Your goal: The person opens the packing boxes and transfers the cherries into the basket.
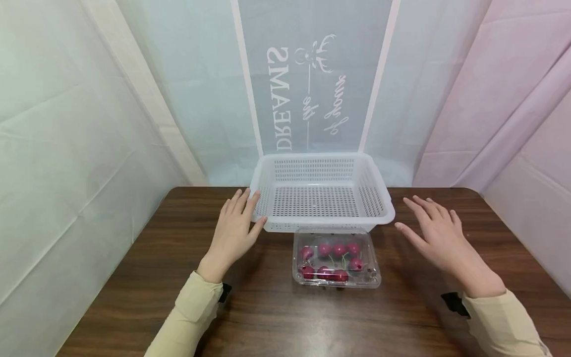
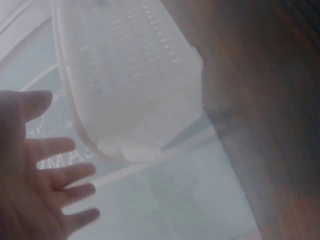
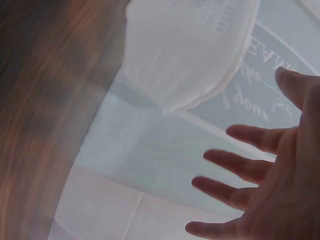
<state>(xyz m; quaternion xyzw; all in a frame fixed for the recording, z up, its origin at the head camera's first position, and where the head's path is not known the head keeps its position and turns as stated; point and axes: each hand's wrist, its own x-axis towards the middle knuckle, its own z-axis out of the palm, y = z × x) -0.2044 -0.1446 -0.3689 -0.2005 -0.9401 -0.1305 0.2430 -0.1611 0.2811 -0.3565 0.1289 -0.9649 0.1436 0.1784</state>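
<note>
A white perforated plastic basket [image 1: 323,220] stands at the table's far edge with nothing in it. Directly in front of it lies a clear plastic box [image 1: 357,282], its lid down, with several red cherries [image 1: 340,249] and their green stems inside. My left hand [image 1: 234,230] is spread at the basket's left side, fingertips overlapping the rim in the head view; the left wrist view shows its fingers apart and nothing held. To the right of the basket, my right hand [image 1: 439,238] hovers with straight, spread fingers and an empty palm, a gap between it and the rim.
The dark wood-grain table [image 1: 285,322] has rounded far corners. Behind it hangs a pale blue-grey cloth [image 1: 312,74] with white lettering and a deer drawing. White cloth walls [image 1: 67,148] close in the left and right sides. A black strap [image 1: 455,303] shows at the right wrist.
</note>
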